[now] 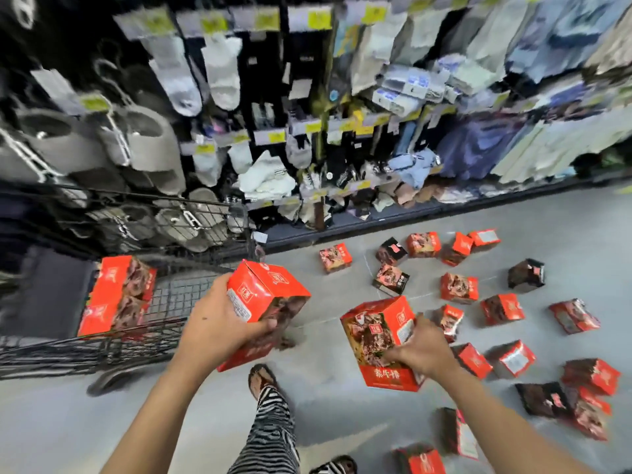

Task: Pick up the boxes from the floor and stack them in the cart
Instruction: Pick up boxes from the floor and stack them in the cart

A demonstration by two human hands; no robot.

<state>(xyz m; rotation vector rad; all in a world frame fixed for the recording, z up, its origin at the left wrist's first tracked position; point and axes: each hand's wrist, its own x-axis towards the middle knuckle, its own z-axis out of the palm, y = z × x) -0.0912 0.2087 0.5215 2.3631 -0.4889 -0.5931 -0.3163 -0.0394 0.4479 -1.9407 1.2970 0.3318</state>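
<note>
Red cardboard: two boxes in the air, one per hand. The left hand [219, 330] is clamped round the left box [266, 292], thumb across its lower face, box tilted just beside the cart's right corner. Another red edge shows under that hand; can't tell if it's a second box. The right hand [424, 350] grips the right box [376, 336] by its right side, fingers curled onto the printed front, lifted clear of the floor. Both boxes are rectangular and glossy, with a meat photo on the face.

Below: two sandalled feet [263, 378], one zebra-striped trouser leg.

Left: one black wire-mesh cart [136, 343]. It holds a red stack [116, 295], two layers visible, at the left end.

Smooth grey floor [342, 422] on the right: roughly eighteen loose boxes [458, 287], the count blurred. Most are red, about four show dark faces, and they lie at all angles.

Far: a shelf wall [307, 148] with hanging socks, grey slippers [150, 138] and yellow price tags.
</note>
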